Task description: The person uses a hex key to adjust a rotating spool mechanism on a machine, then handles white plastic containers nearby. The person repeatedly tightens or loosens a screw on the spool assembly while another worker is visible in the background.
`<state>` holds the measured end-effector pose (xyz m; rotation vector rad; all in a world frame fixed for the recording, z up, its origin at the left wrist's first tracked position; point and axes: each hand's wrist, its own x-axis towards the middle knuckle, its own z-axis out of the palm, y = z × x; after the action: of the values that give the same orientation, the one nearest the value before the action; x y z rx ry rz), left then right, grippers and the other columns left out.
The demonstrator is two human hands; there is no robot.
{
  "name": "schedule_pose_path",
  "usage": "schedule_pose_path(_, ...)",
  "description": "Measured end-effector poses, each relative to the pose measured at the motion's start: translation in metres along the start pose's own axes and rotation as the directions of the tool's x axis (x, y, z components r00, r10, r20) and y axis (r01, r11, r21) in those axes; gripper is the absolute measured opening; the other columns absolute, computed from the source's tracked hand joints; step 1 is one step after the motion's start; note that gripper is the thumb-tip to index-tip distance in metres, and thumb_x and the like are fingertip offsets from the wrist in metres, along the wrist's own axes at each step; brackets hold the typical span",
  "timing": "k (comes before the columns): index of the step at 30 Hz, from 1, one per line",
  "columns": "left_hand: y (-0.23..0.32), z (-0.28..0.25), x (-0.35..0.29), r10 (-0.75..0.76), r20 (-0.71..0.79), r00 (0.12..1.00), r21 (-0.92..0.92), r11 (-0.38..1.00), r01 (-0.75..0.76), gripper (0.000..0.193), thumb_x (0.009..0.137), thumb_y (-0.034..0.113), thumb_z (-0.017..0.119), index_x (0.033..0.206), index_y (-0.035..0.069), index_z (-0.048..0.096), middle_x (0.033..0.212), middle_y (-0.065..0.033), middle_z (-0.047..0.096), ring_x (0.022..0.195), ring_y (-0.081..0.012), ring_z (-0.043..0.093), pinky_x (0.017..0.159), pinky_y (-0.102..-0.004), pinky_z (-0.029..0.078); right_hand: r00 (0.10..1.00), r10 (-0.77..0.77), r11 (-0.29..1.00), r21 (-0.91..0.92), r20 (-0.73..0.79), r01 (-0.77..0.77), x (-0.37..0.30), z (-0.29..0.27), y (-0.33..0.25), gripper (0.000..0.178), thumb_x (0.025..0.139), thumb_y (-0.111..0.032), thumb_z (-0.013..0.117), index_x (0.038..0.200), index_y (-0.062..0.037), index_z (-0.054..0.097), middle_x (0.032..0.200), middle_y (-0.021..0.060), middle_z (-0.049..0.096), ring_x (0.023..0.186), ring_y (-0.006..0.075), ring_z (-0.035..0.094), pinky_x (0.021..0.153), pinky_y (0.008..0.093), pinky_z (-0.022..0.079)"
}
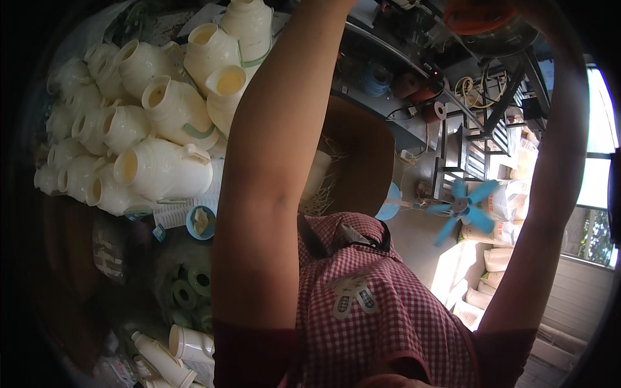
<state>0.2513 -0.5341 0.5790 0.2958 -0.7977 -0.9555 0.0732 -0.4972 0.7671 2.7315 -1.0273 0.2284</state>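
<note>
Leftmost, cream jugs (165,171) lie heaped, most on their sides with open mouths turned left, a few at the top of the pile standing more nearly upright. Below them we see pale cylindrical parts (158,362) by the lower edge, pale green rings (184,303) and, just under the pile, a small blue tub (191,226) holding whitish scraps (200,220). Our bare left arm (265,181) crosses in front of the pile's right side and leaves by the upper edge; our left hand is out of view, and we cannot tell what, if anything, it grips. Behind that arm, an open brown cardboard box (363,142) contains thin pale strips (333,165). At centre, our red-and-white checked apron (401,291) bears a pale patch (343,294). Farther right, we find a reddish-brown roll (432,113) and, below it, a fan (460,205) with blue blades. At the upper edge, near our right arm (550,187), an orange-red rounded thing (475,18) sits partly cropped. That arm extends upward past pale sacks (498,258); our right hand also lies beyond view, so whether our hands are together, apart or clamped on something cannot be told. Far right, daylight brightens a window (601,116).
</note>
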Motion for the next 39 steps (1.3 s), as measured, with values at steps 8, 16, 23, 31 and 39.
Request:
schedule_pose_path(8,0.022,0.008,-0.018,0.022,0.105,0.994,0.079,0.996,-0.031,0.048,0.101,0.039,0.067,0.123,-0.003,0.060,0.114,-0.0113,0.069,0.103,-0.0205,0.069,0.097,-0.0361,0.058,0.982,0.083,0.980,0.192,-0.168,-0.050,-0.030,-0.008,-0.027,0.022,0.092,-0.012,0.054,0.107,0.0007,0.065,0.092,0.0249,0.069,0.086,0.0425,0.068,0.075,0.0480,0.051)
schedule_pose_path(16,0.028,0.018,-0.011,-0.114,0.069,0.991,0.103,0.989,0.106,0.037,0.108,0.034,0.054,0.120,-0.001,0.058,0.127,-0.0173,0.068,0.117,-0.0239,0.067,0.111,-0.0415,0.050,0.907,0.141,0.979,0.190,-0.397,-0.068,-0.042,-0.010,0.007,0.040,0.096,-0.016,0.052,0.133,-0.0037,0.061,0.101,0.0256,0.070,0.095,0.0437,0.067,0.082,0.0480,0.052)
schedule_pose_path(23,0.026,0.014,-0.014,-0.105,0.045,0.993,0.129,0.987,0.099,0.041,0.108,0.037,0.053,0.119,-0.003,0.057,0.129,-0.0192,0.067,0.118,-0.0255,0.065,0.109,-0.0403,0.050,0.867,0.341,0.897,0.402,-0.364,-0.184,-0.067,-0.021,-0.014,0.035,0.095,-0.015,0.056,0.127,-0.0026,0.065,0.090,0.0226,0.071,0.083,0.0367,0.072,0.073,0.0451,0.055)
schedule_pose_path(31,0.026,0.023,-0.014,-0.085,0.107,0.991,0.153,0.986,0.068,0.042,0.110,0.037,0.049,0.121,-0.003,0.056,0.128,-0.0197,0.068,0.118,-0.0233,0.066,0.106,-0.0382,0.051,0.573,0.674,0.630,0.768,-0.466,-0.116,-0.164,0.049,0.029,0.044,0.105,-0.027,0.058,0.145,-0.0079,0.057,0.071,-0.0022,0.057,0.067,0.0036,0.050,0.060,0.0239,0.042)
schedule_pose_path(39,0.019,0.037,-0.090,0.018,-0.183,0.983,0.173,0.985,0.014,0.045,0.109,0.040,0.051,0.123,-0.001,0.055,0.119,-0.0146,0.067,0.115,-0.0254,0.065,0.108,-0.0402,0.049,0.644,0.706,0.396,0.918,-0.296,-0.012,-0.192,0.092,0.026,0.036,0.110,-0.019,0.052,0.142,-0.0039,0.059,0.069,-0.0076,0.040,0.062,0.0016,0.038,0.056,0.0190,0.033)
